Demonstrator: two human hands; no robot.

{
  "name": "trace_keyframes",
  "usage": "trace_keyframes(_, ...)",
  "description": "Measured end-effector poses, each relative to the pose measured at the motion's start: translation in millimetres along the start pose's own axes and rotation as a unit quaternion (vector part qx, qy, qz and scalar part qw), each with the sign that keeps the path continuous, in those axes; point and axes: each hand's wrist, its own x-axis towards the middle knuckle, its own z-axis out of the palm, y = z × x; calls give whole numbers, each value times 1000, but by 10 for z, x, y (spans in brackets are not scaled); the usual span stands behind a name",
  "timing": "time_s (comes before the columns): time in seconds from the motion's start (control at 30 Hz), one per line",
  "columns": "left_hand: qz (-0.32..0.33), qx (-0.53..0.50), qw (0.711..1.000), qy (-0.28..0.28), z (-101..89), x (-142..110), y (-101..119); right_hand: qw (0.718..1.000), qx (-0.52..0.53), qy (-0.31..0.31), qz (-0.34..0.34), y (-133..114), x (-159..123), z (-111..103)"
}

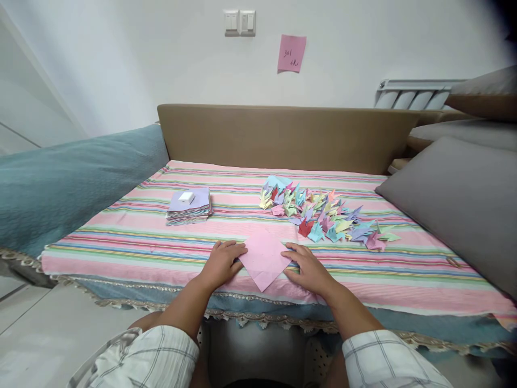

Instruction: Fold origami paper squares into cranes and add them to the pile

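A pink square of paper (264, 257) lies turned like a diamond near the front edge of the striped cloth (141, 237). My left hand (222, 263) rests flat on the cloth with its fingertips on the paper's left corner. My right hand (309, 267) lies flat with its fingers on the right corner. Both hands have their fingers stretched out. Behind the paper spreads a heap of several folded paper cranes (319, 213) in many colours.
A stack of coloured paper sheets (189, 210) with a small white block (186, 197) on top sits at the left. A teal cover (60, 178) lies at far left, grey cushions (460, 199) at right, a tan backrest (283, 134) behind.
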Motion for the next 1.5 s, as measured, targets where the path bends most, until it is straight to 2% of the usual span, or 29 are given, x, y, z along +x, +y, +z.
trace_keyframes(0.13,15,-9,998,56,93,61,-62,1000,-2,2,6,7,7,12)
trace_keyframes(0.3,20,-16,995,94,167,97,-122,1000,1,25,-3,17,17,35)
trace_keyframes(0.47,8,-61,991,117,119,99,-88,997,10,79,19,60,54,92)
trace_keyframes(0.67,-30,-176,973,147,36,94,-37,986,48,160,9,72,100,63)
trace_keyframes(0.73,-52,-245,955,159,3,88,-3,980,65,186,7,41,96,26)
trace_keyframes(0.8,-75,-333,925,164,-31,85,47,974,86,210,13,-2,84,-11)
trace_keyframes(0.93,-127,-501,838,173,-66,106,158,952,200,229,41,-98,59,-59)
trace_keyframes(1.07,-186,-587,765,190,-53,160,264,910,331,236,75,-185,63,-81)
trace_keyframes(1.13,-210,-604,745,188,-40,182,308,895,359,248,93,-206,80,-81)
trace_keyframes(1.2,-224,-597,749,182,-13,194,327,888,368,253,111,-197,102,-69)
trace_keyframes(1.27,-231,-556,779,176,30,197,312,890,358,249,131,-159,126,-42)
trace_keyframes(1.37,-246,-460,837,163,104,202,247,910,309,228,154,-78,156,11)
trace_keyframes(1.43,-258,-420,856,156,139,213,207,929,242,237,151,-47,165,38)
trace_keyframes(1.5,-270,-399,863,155,154,231,181,944,158,262,124,-59,164,53)
